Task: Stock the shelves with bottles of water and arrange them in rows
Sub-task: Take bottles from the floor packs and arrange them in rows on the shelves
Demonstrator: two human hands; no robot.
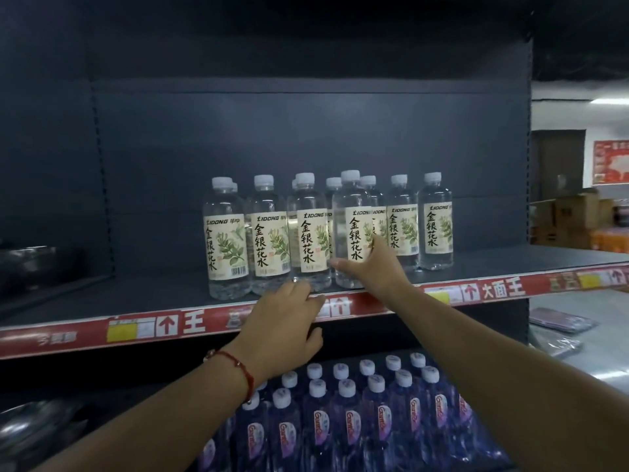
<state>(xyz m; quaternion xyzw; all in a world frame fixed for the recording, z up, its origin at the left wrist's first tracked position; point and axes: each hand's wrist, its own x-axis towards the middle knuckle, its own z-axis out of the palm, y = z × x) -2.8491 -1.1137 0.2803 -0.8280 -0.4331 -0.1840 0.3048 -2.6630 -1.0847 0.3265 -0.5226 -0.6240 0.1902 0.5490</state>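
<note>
Several clear water bottles with cream leaf labels stand in loose rows on the dark shelf point(143, 301). My right hand point(372, 269) grips the lower part of one front bottle point(350, 206), thumb on its left side and a finger up its right side. That bottle stands upright near the shelf's front edge. My left hand point(287, 321) reaches in lower down with straight fingers, its fingertips at the base of the neighbouring front bottle point(309, 233); I cannot tell whether they touch it. It holds nothing.
A red price strip point(170, 327) runs along the shelf's front edge. Below it stands a pack of blue bottles with white caps point(347, 420). The shelf's left part holds no bottles. Boxes point(575, 219) are stacked far right beyond the shelf's end.
</note>
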